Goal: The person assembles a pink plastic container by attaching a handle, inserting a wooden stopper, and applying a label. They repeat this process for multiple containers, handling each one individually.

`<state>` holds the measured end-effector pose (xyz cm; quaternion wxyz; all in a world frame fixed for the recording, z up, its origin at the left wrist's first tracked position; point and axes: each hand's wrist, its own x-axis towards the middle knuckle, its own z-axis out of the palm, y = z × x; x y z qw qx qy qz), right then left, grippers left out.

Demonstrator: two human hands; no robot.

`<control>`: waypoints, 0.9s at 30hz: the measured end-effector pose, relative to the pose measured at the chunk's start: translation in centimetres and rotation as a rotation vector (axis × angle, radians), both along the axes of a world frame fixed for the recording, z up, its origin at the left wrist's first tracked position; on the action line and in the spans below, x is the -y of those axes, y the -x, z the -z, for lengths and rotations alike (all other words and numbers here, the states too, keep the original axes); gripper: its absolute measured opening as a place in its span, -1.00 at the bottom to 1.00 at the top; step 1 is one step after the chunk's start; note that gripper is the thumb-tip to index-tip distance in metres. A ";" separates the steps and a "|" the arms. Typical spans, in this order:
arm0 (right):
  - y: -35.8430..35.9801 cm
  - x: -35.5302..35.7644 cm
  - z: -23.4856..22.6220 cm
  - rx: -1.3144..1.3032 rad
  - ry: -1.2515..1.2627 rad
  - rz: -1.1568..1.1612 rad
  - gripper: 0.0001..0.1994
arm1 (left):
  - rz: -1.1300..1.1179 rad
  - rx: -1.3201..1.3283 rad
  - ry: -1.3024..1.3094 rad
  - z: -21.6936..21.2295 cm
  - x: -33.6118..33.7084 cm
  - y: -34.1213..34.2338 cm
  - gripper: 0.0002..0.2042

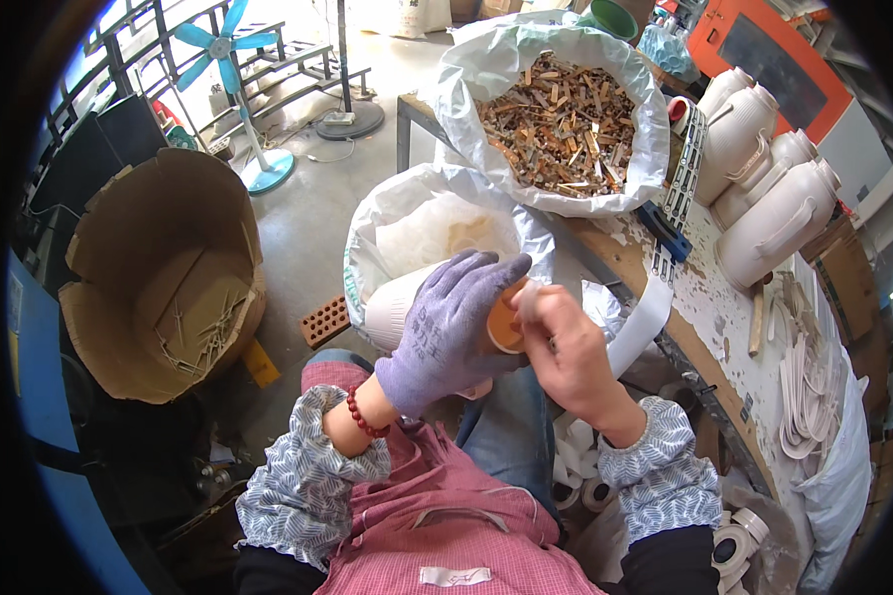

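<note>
My left hand [446, 322], in a lilac work glove, wraps around a white ribbed jug [395, 309] lying sideways above my lap. The jug's round orange opening [507, 325] faces right, toward my other hand. Bare and closed in a pinch, my right hand [568, 347] is at the rim of that opening. What sits between its fingertips, if anything, is too blurred to name. Just beyond the jug stands a bin [365, 238] lined with a white plastic bag.
A large bag [453, 84] of brown scrap pieces sits on the worn workbench [700, 332]. Several white jugs [779, 238] and curved white strips [804, 392] lie rightward. At left are a cardboard box [159, 213], a perforated brick [324, 322] and a blue fan [268, 171].
</note>
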<state>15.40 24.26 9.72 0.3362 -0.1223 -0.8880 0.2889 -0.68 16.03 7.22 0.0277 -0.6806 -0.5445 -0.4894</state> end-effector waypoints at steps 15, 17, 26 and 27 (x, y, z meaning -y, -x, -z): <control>0.6 0.9 0.9 0.398 -0.255 -0.015 -0.91 | 0.107 -0.084 -0.004 1.8 0.8 0.3 -0.31; 0.1 -0.4 1.3 0.517 -0.184 -0.131 -0.92 | 0.152 -0.126 -0.024 2.0 0.9 0.5 -0.34; -2.2 -0.3 2.3 0.575 -0.085 -0.026 -0.90 | 0.224 -0.264 0.093 0.5 0.6 -1.5 -0.32; -2.5 -0.8 2.3 0.510 -0.029 -0.070 -0.91 | 0.255 -0.281 0.129 0.2 0.3 -1.5 -0.32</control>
